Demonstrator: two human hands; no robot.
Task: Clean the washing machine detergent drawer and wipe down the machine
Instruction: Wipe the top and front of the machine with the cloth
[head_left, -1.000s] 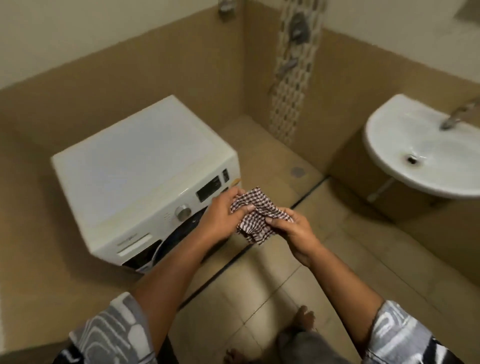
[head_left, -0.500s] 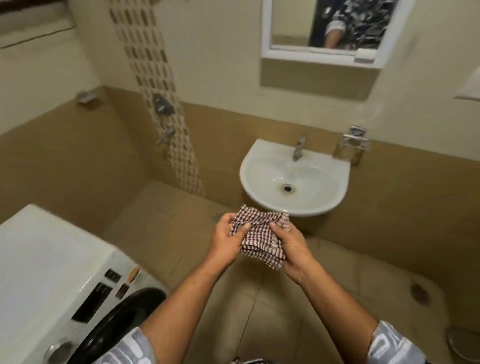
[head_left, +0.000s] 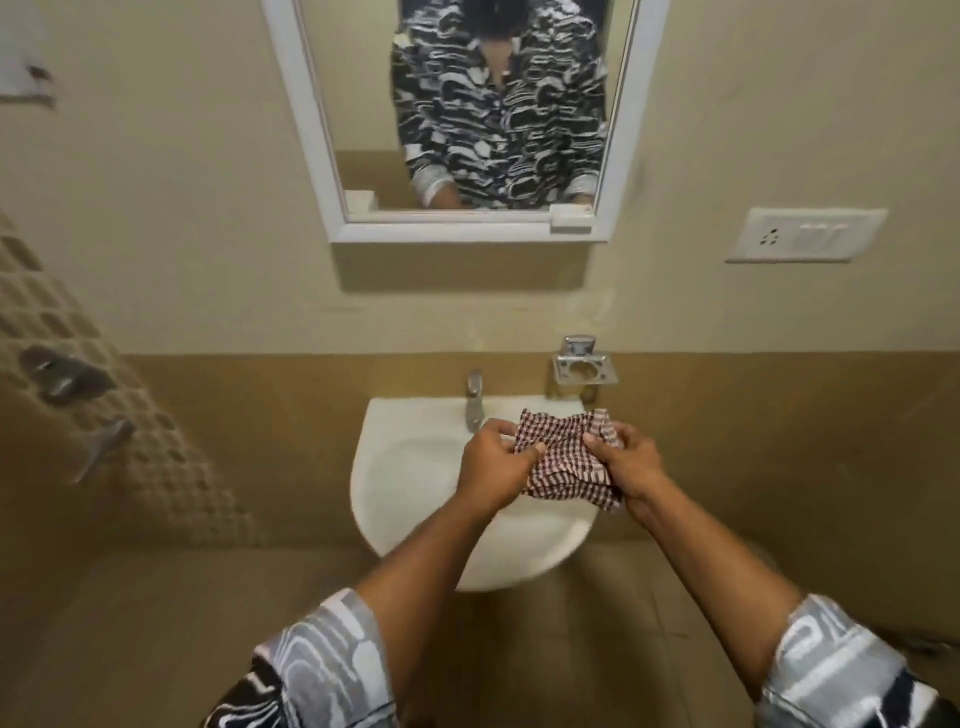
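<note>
A red-and-white checked cloth (head_left: 563, 457) is bunched up between both hands, above the right half of a white wall basin (head_left: 405, 478). My left hand (head_left: 493, 467) pinches the cloth's left edge with thumb and fingers. My right hand (head_left: 628, 462) grips its right side, fingers curled round the folds. A chrome tap (head_left: 474, 397) stands at the basin's back rim, just left of the cloth. The washing machine is out of view.
A white-framed mirror (head_left: 467, 231) hangs above the basin and reflects a person in a patterned shirt. A chrome soap holder (head_left: 584, 366) sits right of the tap. A switch plate (head_left: 805, 234) is on the right wall, and shower fittings (head_left: 67, 379) at left.
The view has swung right from the washing machine to face the basin. Both hands carried the cloth from in front of the machine to over the basin.
</note>
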